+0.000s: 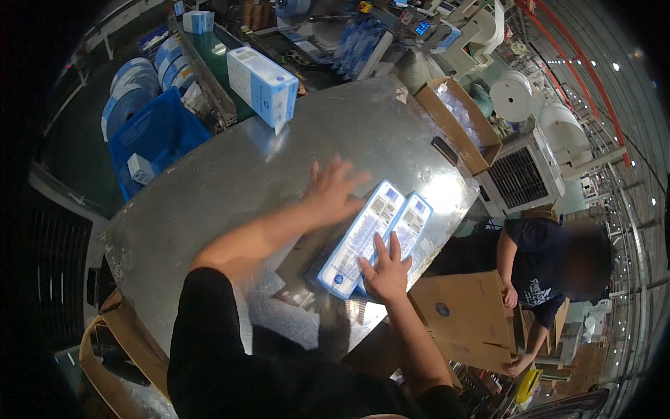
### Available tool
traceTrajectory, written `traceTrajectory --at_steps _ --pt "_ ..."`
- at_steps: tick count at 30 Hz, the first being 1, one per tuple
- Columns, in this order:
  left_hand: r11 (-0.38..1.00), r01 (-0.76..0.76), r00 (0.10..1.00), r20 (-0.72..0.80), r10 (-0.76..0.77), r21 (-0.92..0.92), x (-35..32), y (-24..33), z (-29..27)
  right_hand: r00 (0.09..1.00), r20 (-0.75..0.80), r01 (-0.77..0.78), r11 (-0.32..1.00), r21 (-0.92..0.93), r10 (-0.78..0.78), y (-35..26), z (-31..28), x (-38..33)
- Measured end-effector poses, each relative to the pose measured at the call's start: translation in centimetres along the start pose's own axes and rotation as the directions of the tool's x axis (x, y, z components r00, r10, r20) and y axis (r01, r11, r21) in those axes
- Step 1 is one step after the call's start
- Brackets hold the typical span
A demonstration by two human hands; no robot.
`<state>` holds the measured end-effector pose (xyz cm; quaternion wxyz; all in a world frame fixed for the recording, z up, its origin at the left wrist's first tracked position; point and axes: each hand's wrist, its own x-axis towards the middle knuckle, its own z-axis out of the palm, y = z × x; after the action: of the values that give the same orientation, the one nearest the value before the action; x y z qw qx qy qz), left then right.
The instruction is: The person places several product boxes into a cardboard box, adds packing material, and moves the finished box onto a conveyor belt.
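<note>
Two long white-and-blue cartons lie side by side on the metal table, the left carton [356,244] slightly nearer to me than the right carton [413,218]. My right hand [388,274] rests with spread fingers over their near part, touching them from above. Just left of the cartons' far end, my left hand [335,190] is in the air, smeared by motion; its fingers look apart and nothing shows in them. At the table's far edge, by the end of the green conveyor, another white-and-blue carton [264,85] stands on its narrow side.
The metal table [202,188] spans the middle. Beyond it runs a conveyor belt [209,47] with a carton [198,21]. Left stands a blue crate [157,133]. An open cardboard box [457,126] holds clear plastic. At right, a co-worker [534,272] handles a large cardboard box [460,314].
</note>
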<state>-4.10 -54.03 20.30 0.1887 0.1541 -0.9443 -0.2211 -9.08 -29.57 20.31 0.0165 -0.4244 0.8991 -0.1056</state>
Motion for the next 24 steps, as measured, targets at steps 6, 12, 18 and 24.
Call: traceTrajectory --at_steps 6,12,18,24 --pt "0.823 0.507 0.861 -0.096 -0.5 0.255 9.3 -11.0 -6.1 0.998 -0.011 0.054 0.996 -0.065 -0.054 1.3 2.4 -0.9" --pt "0.958 0.172 0.97 0.128 -0.205 0.231 3.3 -6.8 -2.1 0.995 -0.075 0.064 0.997 0.049 -0.06 0.7 0.6 -0.3" --pt "0.985 -0.144 0.904 0.393 0.17 -0.095 -15.1 5.1 -4.0 0.986 0.074 0.142 0.984 0.11 -0.151 -0.5 -1.7 -7.5" --pt "0.879 0.44 0.897 0.125 -0.423 -0.185 -27.0 5.5 -6.9 0.879 0.475 -0.423 0.528 0.737 0.041 1.9 -1.3 -17.6"
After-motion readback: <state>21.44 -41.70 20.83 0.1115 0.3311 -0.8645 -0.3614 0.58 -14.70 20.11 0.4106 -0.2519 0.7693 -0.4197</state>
